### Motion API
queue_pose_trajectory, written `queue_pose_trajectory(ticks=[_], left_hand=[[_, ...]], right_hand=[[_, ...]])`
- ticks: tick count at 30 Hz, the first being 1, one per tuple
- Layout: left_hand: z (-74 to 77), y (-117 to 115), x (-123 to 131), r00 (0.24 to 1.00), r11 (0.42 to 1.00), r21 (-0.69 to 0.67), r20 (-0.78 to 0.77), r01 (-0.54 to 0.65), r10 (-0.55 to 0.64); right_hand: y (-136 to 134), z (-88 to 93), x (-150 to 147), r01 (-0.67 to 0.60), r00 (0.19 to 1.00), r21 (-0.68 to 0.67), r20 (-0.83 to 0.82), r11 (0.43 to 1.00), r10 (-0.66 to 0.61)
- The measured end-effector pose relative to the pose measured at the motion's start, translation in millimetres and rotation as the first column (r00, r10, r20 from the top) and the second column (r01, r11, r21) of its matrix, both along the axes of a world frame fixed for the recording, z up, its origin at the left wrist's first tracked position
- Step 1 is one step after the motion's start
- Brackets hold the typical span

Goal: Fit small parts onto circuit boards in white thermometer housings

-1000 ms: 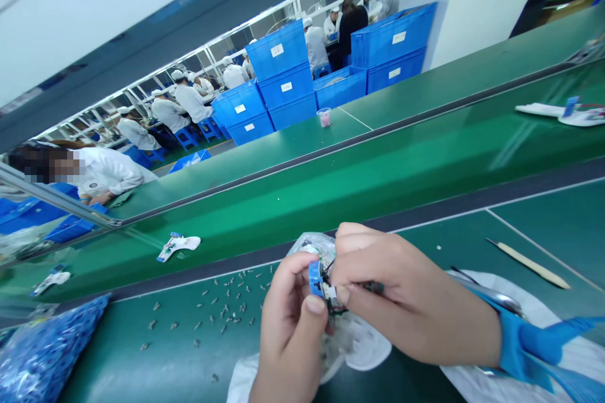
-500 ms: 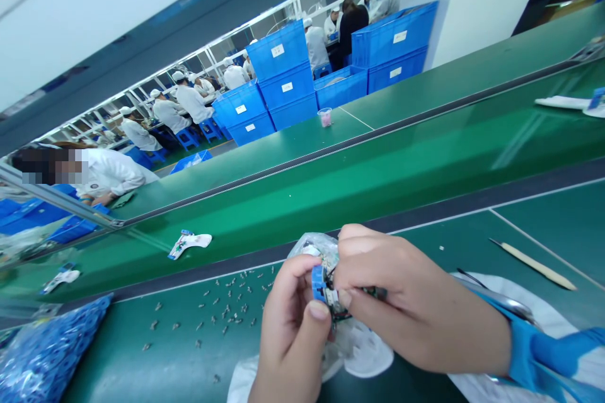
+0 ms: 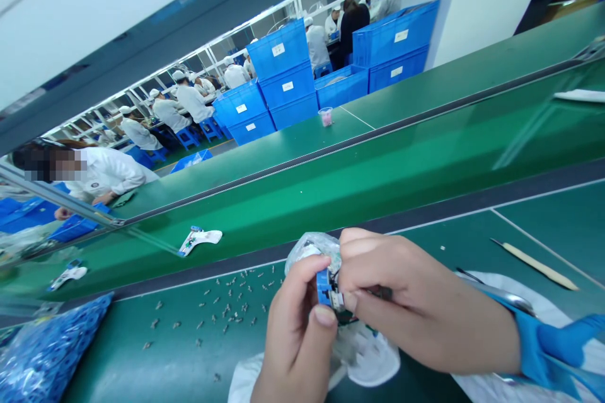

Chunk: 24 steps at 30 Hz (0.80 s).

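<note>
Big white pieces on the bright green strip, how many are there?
3. One white piece is far left, above the bag of blue parts; a second piece lies right of it; a third piece is cut off at the right edge. Others may be hidden.

We are looking at a factory assembly hall. A green conveyor belt (image 3: 283,204) runs between a near worktop (image 3: 118,359) and a far worktop (image 3: 411,96), with similar white pieces (image 3: 204,238) spaced towards its left end. Beyond the far worktop's outer edge we note stacked, labelled blue crates (image 3: 287,87) and rows of workers (image 3: 167,112) in white coats and caps, seated on blue stools (image 3: 185,136).
</note>
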<state>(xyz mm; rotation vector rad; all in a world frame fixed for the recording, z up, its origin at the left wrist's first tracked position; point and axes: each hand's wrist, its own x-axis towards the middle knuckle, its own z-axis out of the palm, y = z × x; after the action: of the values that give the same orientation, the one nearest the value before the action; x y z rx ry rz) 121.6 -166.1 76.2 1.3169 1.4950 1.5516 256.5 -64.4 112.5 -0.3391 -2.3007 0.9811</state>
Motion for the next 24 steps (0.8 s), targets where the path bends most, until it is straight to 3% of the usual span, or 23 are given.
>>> queue_pose_trajectory(ticks=[8, 14, 19, 24], left_hand=[[-0.8, -1, 1, 0.999, 1.0, 0.007, 0.032, -0.023, 0.023], [5.1, -7, 1, 0.979, 0.996, -0.06, -0.197, -0.059, 0.046], [11.4, -7, 1, 0.935, 0.96, -0.269, -0.318, 0.071, -0.158], [8.5, -6, 5, 0.867, 0.929, -0.369, -0.473, -0.037, -0.153]], right_hand=[[1, 1.3, -1, -0.008, 1.0, -0.034, 0.019, 0.999, 0.009], [-1, -1.0, -1, 0.012, 1.0, 0.016, 0.015, 1.0, -0.013], [-3, -4.5, -2, 0.013, 0.999, 0.027, 0.03, 1.0, -0.014], [-5, -7.4, -1, 0.014, 0.999, 0.055, 0.034, 0.998, -0.016]])
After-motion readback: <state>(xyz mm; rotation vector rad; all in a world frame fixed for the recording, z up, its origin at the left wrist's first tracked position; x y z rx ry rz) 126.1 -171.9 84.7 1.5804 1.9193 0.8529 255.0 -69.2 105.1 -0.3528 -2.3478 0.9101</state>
